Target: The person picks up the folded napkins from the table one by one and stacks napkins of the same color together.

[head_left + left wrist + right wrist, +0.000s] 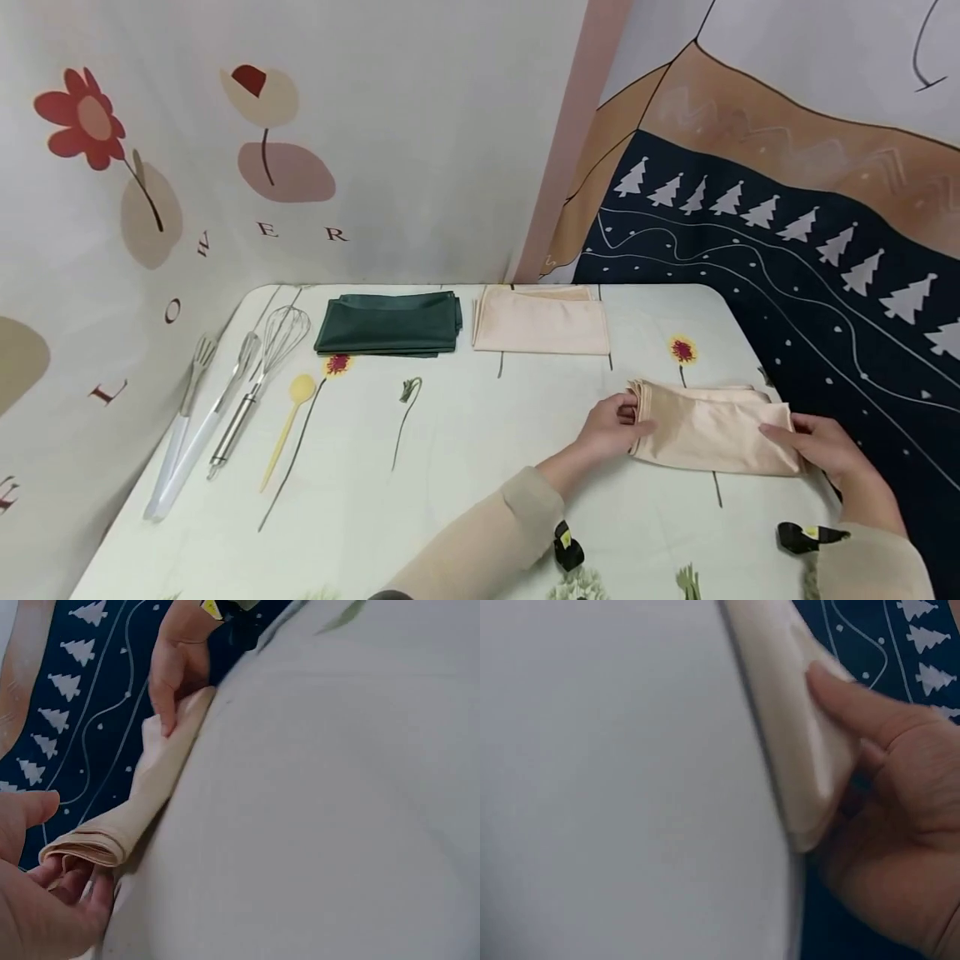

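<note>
A folded peach cloth [712, 429] with a satiny sheen is held between both hands at the right side of the table. My left hand [611, 427] is at its left end, thumb over the front and fingers behind; the left wrist view shows stacked fold layers [90, 847] above those fingers. At the opposite end my right hand [825, 446] pinches the cloth, its thumb [847, 697] lying on the upper face and the other fingers underneath, partly hidden. Behind, along the table's far edge, lie another folded peach cloth [542, 325] and a folded dark green cloth [386, 325].
On the left side of the table lie a whisk [258, 375], a yellow spoon [288, 425], and two long white-handled utensils, one of them fork-tipped [187, 400]. The white tablecloth [465, 467] carries printed flowers. Printed curtains [420, 150] hang behind and beside the table.
</note>
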A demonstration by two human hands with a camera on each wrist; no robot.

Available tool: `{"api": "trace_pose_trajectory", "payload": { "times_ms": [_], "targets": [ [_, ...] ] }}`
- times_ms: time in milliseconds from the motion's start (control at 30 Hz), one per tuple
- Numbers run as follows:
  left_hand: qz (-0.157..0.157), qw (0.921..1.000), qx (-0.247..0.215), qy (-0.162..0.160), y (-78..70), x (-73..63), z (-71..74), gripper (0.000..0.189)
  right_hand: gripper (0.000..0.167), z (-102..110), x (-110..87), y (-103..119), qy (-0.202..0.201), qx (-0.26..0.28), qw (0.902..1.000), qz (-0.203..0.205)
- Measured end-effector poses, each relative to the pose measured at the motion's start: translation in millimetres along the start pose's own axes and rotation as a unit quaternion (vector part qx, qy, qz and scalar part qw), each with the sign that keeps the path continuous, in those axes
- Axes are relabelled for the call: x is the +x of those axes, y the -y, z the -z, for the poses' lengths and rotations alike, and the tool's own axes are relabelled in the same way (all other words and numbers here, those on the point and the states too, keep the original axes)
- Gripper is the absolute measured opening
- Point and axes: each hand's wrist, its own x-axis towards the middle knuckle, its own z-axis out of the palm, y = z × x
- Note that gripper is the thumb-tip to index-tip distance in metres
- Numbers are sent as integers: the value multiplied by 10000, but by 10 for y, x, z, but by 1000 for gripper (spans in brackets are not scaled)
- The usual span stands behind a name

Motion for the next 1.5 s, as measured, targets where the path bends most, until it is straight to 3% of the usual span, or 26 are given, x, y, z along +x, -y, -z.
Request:
{"api": "trace_pose_trajectory", "payload": {
  "times_ms": [100,200,333,433,500,633,667,733,800,867,967,1067,1267,1500],
  "targets": [
    [-52,9999,160,-40,13,-7,-1,23,78,5,-17,-24,-35,158,9999,48],
    [-117,9981,598,-52,37,-12,15,15,78,28,-31,-36,222,268,9993,114],
    [-361,9921,1202,87,77,1,40,16,73,36,-17,-34,511,205,9979,342],
    [-604,9863,1535,100,116,16,45,17,62,4,-6,-51,463,376,9975,381],
    [-689,9846,1604,68,140,21,41,15,44,-13,-12,-67,458,599,9966,327],
    [-634,9858,1552,40,143,15,41,6,42,-26,-31,-76,744,693,9945,269],
    [-558,9870,1508,41,131,15,45,9,45,-24,-31,-69,812,655,9941,287],
    [-336,9903,1348,61,101,12,51,33,53,-19,-23,-53,939,555,9933,371],
    [-123,9936,1123,73,75,2,53,59,44,-15,-13,-45,957,583,9931,345],
    [33,9952,976,17,73,2,40,70,35,-11,-9,-51,940,635,9931,304],
    [-32,9961,877,-36,77,5,27,43,28,-8,-2,-63,941,796,9922,211],
    [-209,9951,955,-120,91,20,20,9,35,-10,-4,-65,920,835,9921,172],
    [-386,9926,1126,-241,112,34,24,7,59,-33,-12,-48,755,648,9948,229],
    [-477,9919,1128,-330,132,35,27,10,66,-64,-30,-38,601,612,9961,211]
  ]
}}
